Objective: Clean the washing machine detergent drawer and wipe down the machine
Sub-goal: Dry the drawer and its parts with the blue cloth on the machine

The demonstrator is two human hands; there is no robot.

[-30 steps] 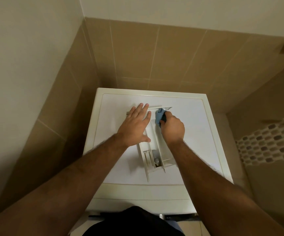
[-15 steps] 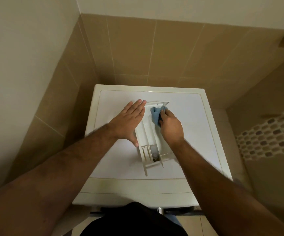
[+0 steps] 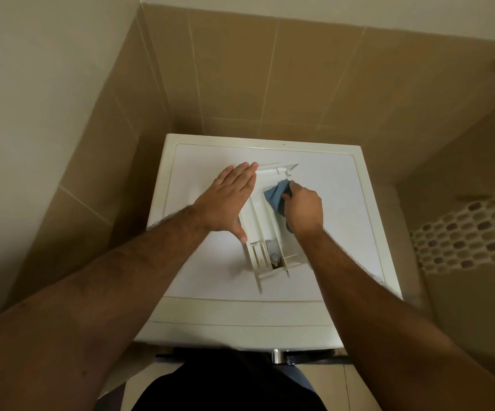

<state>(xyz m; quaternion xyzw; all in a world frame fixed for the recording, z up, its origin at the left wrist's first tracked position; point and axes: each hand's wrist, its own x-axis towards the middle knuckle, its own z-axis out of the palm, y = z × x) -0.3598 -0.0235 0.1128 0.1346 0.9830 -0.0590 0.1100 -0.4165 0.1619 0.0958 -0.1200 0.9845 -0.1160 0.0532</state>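
The detergent drawer lies on top of the washing machine, between both hands. The left hand rests flat against its left side; the right hand holds a cloth inside its far compartment.

No text, label, brand or number can be read anywhere.
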